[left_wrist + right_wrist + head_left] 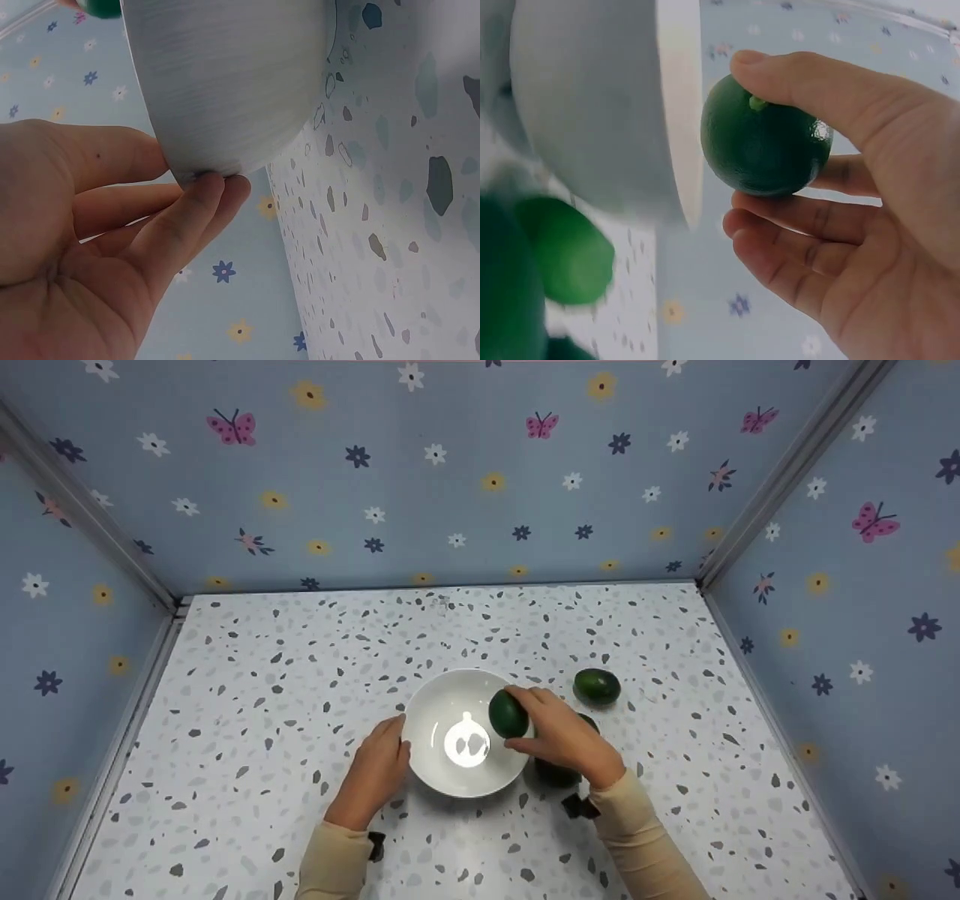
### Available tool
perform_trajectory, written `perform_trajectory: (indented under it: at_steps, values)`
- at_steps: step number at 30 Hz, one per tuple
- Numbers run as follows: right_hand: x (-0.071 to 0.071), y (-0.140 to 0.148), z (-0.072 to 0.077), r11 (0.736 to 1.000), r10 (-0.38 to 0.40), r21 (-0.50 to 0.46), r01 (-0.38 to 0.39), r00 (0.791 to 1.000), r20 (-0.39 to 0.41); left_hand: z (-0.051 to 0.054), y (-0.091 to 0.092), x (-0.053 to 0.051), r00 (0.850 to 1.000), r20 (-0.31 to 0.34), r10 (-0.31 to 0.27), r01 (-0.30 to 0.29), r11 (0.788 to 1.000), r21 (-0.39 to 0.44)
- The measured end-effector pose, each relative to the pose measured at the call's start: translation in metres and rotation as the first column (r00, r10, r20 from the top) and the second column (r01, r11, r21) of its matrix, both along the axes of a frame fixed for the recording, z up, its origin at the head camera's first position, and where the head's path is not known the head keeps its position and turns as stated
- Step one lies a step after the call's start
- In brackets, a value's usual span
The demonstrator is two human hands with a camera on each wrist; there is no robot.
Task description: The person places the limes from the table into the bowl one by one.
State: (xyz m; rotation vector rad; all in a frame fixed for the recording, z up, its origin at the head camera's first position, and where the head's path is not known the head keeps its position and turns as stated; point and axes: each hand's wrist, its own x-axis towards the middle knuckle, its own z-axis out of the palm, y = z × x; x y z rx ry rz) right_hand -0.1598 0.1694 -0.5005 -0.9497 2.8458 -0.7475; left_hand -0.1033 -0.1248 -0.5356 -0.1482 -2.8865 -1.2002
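you're gripping a dark green fruit (508, 714) w/ your right hand (566, 735), thumb on one side & fingers on the other, and it's hanging over the inside of the white bowl (435, 712), by the rim on the side toward the surface's right edge. in the right wrist view a small light-green stem nub (758, 103) is showing right next to your thumb; can't tell if the fruit's skin is touching the rim. your left hand (375, 765) is pinching the opp. side of the bowl, fingers pressing the outer wall & thumb lying at the rim. the bowl is standing upright approx midway btwn the left & right edges of the speckled white surface (247, 697), well apart from the back edge, w/ a bright reflection (466, 742) showing inside. a 2nd fruit (597, 688) is lying past your right hand, toward the back right corner. a 3rd fruit (589, 722) is peeking out from behind that hand, & a 4th fruit (556, 774) is lying under it, just beside the bowl, both partly hidden. you're wearing cream sleeves (645, 832), & blue walls (450, 420) w/ flowers & butterflies are rising beyond the surface's back, left & right edges.
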Motion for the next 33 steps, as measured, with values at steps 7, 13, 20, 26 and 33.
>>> perform_trajectory:
  at_steps: [7,13,20,26,33]
  values:
    - [0.000,-0.038,-0.022,0.989,0.102,0.114,-0.093,0.992,-0.075,-0.002,0.003,0.000,1.000,0.000,0.004,-0.004,1.000,0.001]
    - [0.001,-0.057,-0.035,0.968,0.124,0.230,-0.098,0.987,-0.101,-0.002,0.003,0.001,1.000,0.001,0.007,-0.007,1.000,-0.009]
    - [0.001,-0.070,-0.041,0.928,0.111,0.365,-0.069,0.989,-0.094,-0.002,0.002,0.001,1.000,-0.011,0.002,-0.002,1.000,-0.006]
    - [0.002,-0.073,-0.041,0.909,0.102,0.412,-0.065,0.992,-0.069,-0.003,0.002,0.000,1.000,-0.006,0.005,-0.005,1.000,-0.008]
    - [0.004,-0.067,-0.035,0.918,0.133,0.391,-0.056,0.976,-0.172,-0.001,0.002,0.000,1.000,0.016,0.006,-0.006,1.000,-0.010]
